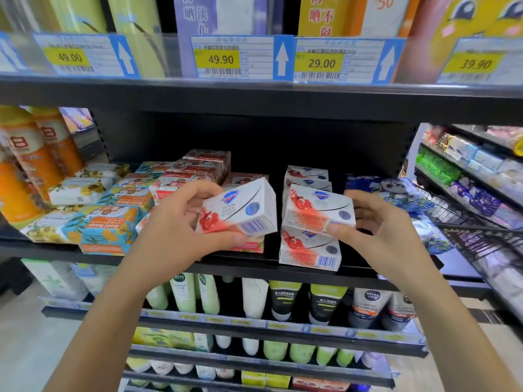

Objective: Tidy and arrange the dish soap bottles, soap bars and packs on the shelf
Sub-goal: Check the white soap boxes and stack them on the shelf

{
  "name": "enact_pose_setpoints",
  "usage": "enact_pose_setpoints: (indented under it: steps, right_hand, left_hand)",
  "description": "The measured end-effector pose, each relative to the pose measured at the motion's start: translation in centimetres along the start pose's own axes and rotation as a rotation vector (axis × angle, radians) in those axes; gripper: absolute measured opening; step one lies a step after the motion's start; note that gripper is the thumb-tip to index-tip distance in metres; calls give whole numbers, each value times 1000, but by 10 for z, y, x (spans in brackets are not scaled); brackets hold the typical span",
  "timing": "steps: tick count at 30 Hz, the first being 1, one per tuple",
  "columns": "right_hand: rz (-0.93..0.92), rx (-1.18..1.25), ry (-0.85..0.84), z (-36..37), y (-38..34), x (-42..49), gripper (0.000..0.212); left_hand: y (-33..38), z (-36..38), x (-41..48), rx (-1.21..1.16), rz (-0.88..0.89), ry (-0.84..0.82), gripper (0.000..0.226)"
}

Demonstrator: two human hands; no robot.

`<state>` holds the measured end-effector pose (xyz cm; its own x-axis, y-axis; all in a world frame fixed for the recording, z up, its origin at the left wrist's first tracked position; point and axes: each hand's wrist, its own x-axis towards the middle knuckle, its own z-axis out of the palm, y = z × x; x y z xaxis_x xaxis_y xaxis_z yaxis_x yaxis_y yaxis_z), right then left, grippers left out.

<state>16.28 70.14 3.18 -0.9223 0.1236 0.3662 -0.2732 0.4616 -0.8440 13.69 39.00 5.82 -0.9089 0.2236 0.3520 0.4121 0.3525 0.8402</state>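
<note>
Fingers (pixel 202 188) of the left hand (pixel 181 219) curl over the top edge of a white-and-red cardboard soap box (pixel 240 207), with the thumb clamped under its barcode end. The box is thus held clear of the shelf and tilted, label toward the camera. That grip probably lets the printed face be read while a slot is chosen.

Across a narrow gap, the right hand (pixel 379 222) pinches a matching upper box (pixel 318 212), thumb pressed on its lower front edge and the other fingers bent round its right end. This upper box sits slightly skewed on a bottom box (pixel 310 250) of the same kind, and the pinch looks meant to square it or steady the stack. More such boxes stand behind.

The stack rests near the front lip of the black metal shelf (pixel 249 267). Left of the lifted box lie pink soap cartons (pixel 198 171) and teal-and-orange goat soap packs (pixel 113 222), several askew. Tall orange dish soap bottles (pixel 19 165) stand at the far left, and blue patterned soft packs (pixel 396 193) lie just right of the stack. By its print, the lifted box belongs with the white-and-red stack.
</note>
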Motion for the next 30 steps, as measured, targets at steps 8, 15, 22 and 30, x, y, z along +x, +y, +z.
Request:
enact_pose_setpoints:
  steps: [8,15,22,30]
  right_hand:
    - [98,-64,10,21,24,-23,72]
    - [89,-175,120,27,21,-25,64]
    - [-110,-163,14,18,-4,-39,71]
    - [-194,-173,-177,16,-24,-28,82]
  left_hand:
    - [-11,16,-22,-98,-52,94,66]
    - [-16,32,-24,-97,-78,64,73]
    - [-17,45,-20,57,41,1,71]
    - [-4,64,-12,176,193,-1,76]
